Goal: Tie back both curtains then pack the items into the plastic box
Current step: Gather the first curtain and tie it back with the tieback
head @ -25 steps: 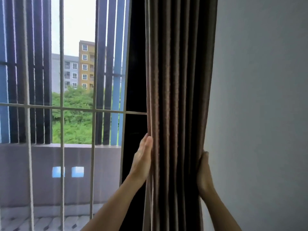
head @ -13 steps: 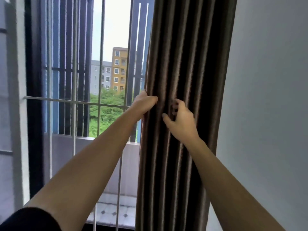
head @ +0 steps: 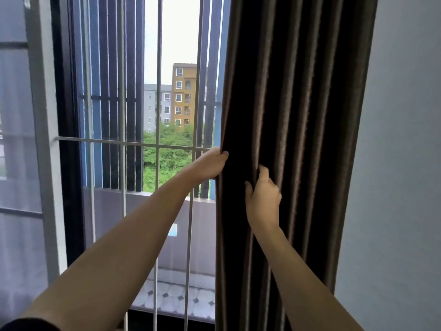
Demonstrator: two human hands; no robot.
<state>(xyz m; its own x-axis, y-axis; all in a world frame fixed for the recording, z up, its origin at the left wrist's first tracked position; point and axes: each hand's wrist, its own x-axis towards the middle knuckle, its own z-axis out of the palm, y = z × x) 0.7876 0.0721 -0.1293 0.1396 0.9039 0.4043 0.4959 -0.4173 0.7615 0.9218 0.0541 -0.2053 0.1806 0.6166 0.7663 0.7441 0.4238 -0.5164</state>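
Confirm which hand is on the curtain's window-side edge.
The left hand: it grips the curtain at its edge beside the window bars. The right hand grips a fold further in, toward the wall.

I look out a big window point(head: 176, 39) with thin white bars point(head: 122, 163) across it. In the middle of the frame I see a yellow building point(head: 185, 96), a grey building point(head: 156, 106) beside it and green trees point(head: 171, 154) below. The sky point(head: 177, 25) is bright white. Low down is a tiled balcony floor point(head: 176, 297). A plain grey wall point(head: 401, 163) fills the right side.
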